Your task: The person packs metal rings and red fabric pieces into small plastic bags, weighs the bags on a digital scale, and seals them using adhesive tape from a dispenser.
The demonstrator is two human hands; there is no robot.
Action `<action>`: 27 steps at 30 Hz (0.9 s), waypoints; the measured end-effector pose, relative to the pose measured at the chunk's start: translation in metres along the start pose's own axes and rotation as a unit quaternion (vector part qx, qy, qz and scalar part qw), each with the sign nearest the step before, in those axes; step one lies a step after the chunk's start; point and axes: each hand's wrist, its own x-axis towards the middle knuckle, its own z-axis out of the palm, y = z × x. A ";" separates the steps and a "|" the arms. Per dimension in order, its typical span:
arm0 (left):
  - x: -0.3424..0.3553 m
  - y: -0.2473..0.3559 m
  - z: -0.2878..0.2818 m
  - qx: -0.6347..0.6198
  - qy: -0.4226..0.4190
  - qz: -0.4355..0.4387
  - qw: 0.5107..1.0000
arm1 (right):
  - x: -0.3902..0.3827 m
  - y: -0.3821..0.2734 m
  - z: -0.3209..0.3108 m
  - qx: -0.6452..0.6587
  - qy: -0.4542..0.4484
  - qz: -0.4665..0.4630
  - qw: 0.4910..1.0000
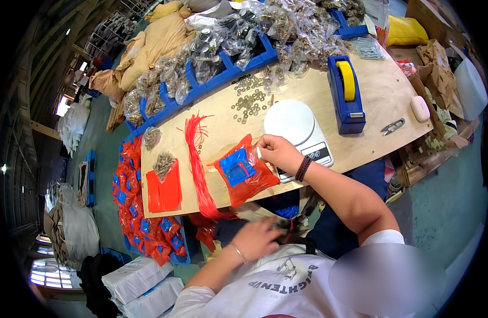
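Observation:
On the wooden table (307, 185) lies a filled red plastic bag (260, 179) with a blue patch (236, 167) on top. My right hand (280, 152) is at the bag's upper right corner, thumb and fingers pinched on a small white piece (258, 152). Just beyond that hand stands a white kitchen scale (289, 121), its pan bare. My left hand (257, 239) is below the table's near edge, close to my lap; motion smears its fingers. To the left of the bag lie a bundle of red plastic strips (195, 164) and flat red bags (163, 193) under a clear bag of hardware (164, 164).
A blue tape dispenser (347, 114) and thread snips (393, 126) lie to the right. Loose washers (249, 103) are scattered near blue bins (201, 90) heaped with clear bags of parts. Many filled red bags (132, 196) fill a blue crate off the table's left end.

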 end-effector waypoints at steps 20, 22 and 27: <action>0.069 -0.090 -0.090 -0.390 0.447 -0.161 0.789 | -0.013 -0.014 0.014 -0.179 0.029 -0.067 0.981; 0.074 -0.105 -0.098 -0.389 0.414 -0.179 0.804 | -0.007 -0.013 0.011 -0.179 0.027 -0.103 0.978; 0.084 -0.132 -0.102 -0.349 0.381 -0.196 0.833 | 0.003 -0.004 0.013 -0.256 0.017 -0.120 0.959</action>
